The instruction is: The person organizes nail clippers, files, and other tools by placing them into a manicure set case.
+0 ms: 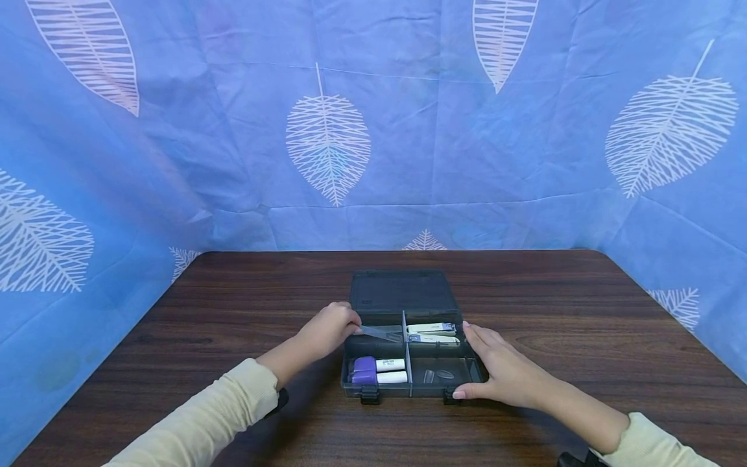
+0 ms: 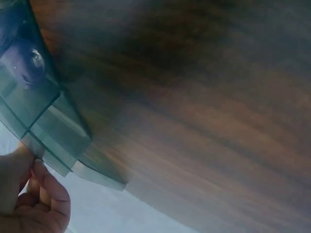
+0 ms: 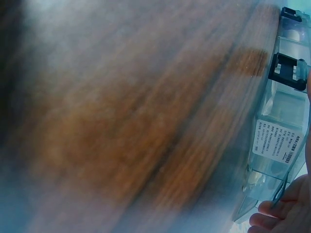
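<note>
A dark see-through storage box [image 1: 410, 389] with dividers lies with its lid [image 1: 403, 292] tipped back. Over its back left compartment, my left hand [image 1: 329, 327] pinches the end of a thin clear strip [image 1: 382, 334]. The left wrist view shows the thumb and a finger closed at the box's edge. My right hand [image 1: 508, 370] holds the box's right side, thumb at the front corner by a latch and fingers along the side wall. Two pale nail clippers [image 1: 432, 329] lie in the back right compartment. Purple-and-white tubes [image 1: 373, 371] fill the front left one.
Small clear oval pieces [image 1: 445, 374] lie in the front right compartment. A printed white label [image 3: 277, 141] is on the box. The dark wooden table [image 1: 245, 292] stretches around it, with a blue leaf-print cloth [image 1: 385, 155] behind.
</note>
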Tool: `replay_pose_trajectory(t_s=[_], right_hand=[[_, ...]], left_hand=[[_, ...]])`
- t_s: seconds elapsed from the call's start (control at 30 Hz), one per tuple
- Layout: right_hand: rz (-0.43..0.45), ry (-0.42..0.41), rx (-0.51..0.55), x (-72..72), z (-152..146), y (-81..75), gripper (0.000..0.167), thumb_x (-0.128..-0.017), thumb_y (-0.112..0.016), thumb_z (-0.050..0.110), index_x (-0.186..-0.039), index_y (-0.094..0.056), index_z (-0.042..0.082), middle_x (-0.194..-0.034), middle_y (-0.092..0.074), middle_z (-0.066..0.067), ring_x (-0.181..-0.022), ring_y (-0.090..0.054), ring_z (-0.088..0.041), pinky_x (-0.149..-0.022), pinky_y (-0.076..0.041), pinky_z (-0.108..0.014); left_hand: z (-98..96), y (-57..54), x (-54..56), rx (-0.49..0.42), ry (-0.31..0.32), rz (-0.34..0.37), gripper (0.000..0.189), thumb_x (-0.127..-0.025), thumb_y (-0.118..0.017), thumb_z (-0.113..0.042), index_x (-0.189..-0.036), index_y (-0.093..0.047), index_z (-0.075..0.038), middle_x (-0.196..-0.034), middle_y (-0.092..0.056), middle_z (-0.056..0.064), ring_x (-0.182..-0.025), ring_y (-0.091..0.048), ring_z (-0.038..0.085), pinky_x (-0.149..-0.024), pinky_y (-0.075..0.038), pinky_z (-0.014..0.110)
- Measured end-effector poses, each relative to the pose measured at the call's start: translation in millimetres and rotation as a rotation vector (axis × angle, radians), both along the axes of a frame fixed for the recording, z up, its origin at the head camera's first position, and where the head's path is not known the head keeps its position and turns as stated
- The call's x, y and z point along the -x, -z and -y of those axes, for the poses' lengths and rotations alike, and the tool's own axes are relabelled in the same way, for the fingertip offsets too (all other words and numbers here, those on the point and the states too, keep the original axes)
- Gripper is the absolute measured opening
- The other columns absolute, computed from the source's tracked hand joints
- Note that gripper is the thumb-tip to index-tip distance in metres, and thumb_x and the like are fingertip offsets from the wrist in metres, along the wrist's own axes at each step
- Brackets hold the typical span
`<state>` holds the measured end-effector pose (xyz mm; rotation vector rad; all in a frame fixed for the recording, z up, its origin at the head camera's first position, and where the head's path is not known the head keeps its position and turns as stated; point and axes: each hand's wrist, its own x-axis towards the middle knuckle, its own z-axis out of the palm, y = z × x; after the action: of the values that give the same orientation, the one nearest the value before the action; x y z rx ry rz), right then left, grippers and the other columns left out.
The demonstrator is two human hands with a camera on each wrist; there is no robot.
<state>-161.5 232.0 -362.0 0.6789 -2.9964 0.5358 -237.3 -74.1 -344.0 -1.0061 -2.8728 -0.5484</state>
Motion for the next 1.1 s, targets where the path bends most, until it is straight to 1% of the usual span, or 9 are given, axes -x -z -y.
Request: replay_pose_trajectory(t_s=[0.1, 0.2, 0.37, 0.5, 0.7, 0.8, 0.87, 1.0, 1.1], right_hand=[[-0.002, -0.002, -0.001, -0.1, -0.1, 0.0, 0.11, -0.071, -0.06, 0.069, -0.144, -0.025, -0.006, -0.145, -0.032, -0.027, -0.131, -0.032, -0.045, -0.097, -0.035, -0.062], [-0.002, -0.007, -0.004, -0.2, 0.0, -0.8, 0.11, -0.071, -0.061, 0.068, -0.143, -0.025, -0.006, -0.145, -0.032, -0.027, -0.131, -0.032, -0.046, -0.097, -0.035, -0.062], [0.009, -0.005, -0.003, -0.6, 1.0, -2.1, 0.11, -0.071, -0.061, 0.069, -0.144, -0.024, -0.006, -0.145, -0.031, -0.027, -0.131, -0.032, -0.046, -0.097, -0.035, -0.062], [0.009, -0.001, -0.006, -0.2, 1.3, -2.4, 0.11, -0.071, -0.061, 0.069, -0.144, -0.025, -0.006, -0.145, -0.031, -0.027, -0.131, -0.032, -0.046, -0.097, -0.036, -0.062], [0.002, 0.0, -0.01, 1.0, 1.2, -1.3, 0.11, -0.071, -0.061, 0.069, -0.144, -0.025, -0.006, -0.145, -0.032, -0.027, -0.131, -0.032, -0.046, -0.097, -0.036, -0.062], [-0.001, -0.002, -0.011, 1.2, 1.2, -0.8, 0.111, -0.071, -0.061, 0.069, -0.144, -0.024, -0.006, -0.145, -0.032, -0.027, -0.131, -0.033, -0.046, -0.097, -0.036, -0.062], [-0.001, -0.002, -0.011, 1.4, 1.3, -0.7, 0.111, -0.071, -0.061, 0.069, -0.144, -0.024, -0.006, -0.145, -0.032, -0.027, -0.13, -0.034, -0.046, -0.096, -0.036, -0.062], [0.002, -0.003, -0.005, 1.3, 0.8, -0.2, 0.111, -0.071, -0.06, 0.069, -0.144, -0.024, -0.006, -0.145, -0.032, -0.027, -0.13, -0.033, -0.047, -0.096, -0.035, -0.064], [-0.015, -0.01, -0.004, 0.8, 0.1, 0.5, 0.11, -0.072, -0.061, 0.069, -0.143, -0.025, -0.006, -0.145, -0.032, -0.027, -0.129, -0.034, -0.047, -0.096, -0.035, -0.064]], left_hand=[[-1.5, -2.1, 1.2, 0.045, 0.026, -0.003, 0.009, -0.085, -0.064, -0.006, -0.084, -0.072, -0.001, -0.081, -0.065, 0.007, -0.075, -0.061, 0.017, -0.065, -0.053, 0.027], [-3.1, -4.1, 2.7, 0.093, 0.036, -0.015, 0.011, -0.084, -0.066, -0.007, -0.076, -0.073, -0.004, -0.077, -0.065, 0.005, -0.071, -0.059, 0.014, -0.061, -0.052, 0.024], [-5.4, -6.9, 4.2, 0.165, 0.036, -0.002, 0.026, -0.083, -0.068, -0.009, -0.057, -0.064, -0.009, -0.061, -0.058, -0.001, -0.056, -0.042, 0.006, -0.051, -0.039, 0.019], [-6.7, -8.6, 4.7, 0.173, 0.014, 0.043, 0.033, -0.082, -0.069, -0.009, -0.051, -0.06, -0.008, -0.049, -0.051, -0.004, -0.046, -0.034, 0.004, -0.046, -0.031, 0.017], [-8.2, -9.3, 5.5, 0.167, -0.011, 0.074, 0.03, -0.081, -0.07, -0.007, -0.052, -0.061, -0.007, -0.047, -0.042, -0.007, -0.045, -0.031, 0.006, -0.046, -0.029, 0.019], [-7.9, -8.3, 5.3, 0.156, -0.009, 0.064, 0.03, -0.081, -0.07, -0.007, -0.053, -0.061, -0.006, -0.048, -0.04, -0.008, -0.046, -0.03, 0.006, -0.046, -0.029, 0.019], [-6.6, -7.2, 4.8, 0.138, 0.002, 0.042, 0.028, -0.081, -0.069, -0.007, -0.055, -0.062, -0.005, -0.051, -0.045, -0.006, -0.048, -0.032, 0.006, -0.047, -0.031, 0.019], [-2.4, -4.2, 1.4, 0.09, 0.004, -0.024, 0.014, -0.082, -0.069, -0.009, -0.068, -0.071, -0.007, -0.068, -0.06, -0.001, -0.058, -0.043, 0.006, -0.052, -0.04, 0.02], [1.5, -1.9, -2.0, 0.04, -0.019, -0.079, 0.01, -0.084, -0.068, -0.014, -0.08, -0.074, -0.007, -0.073, -0.058, 0.0, -0.062, -0.044, 0.006, -0.054, -0.04, 0.019]])
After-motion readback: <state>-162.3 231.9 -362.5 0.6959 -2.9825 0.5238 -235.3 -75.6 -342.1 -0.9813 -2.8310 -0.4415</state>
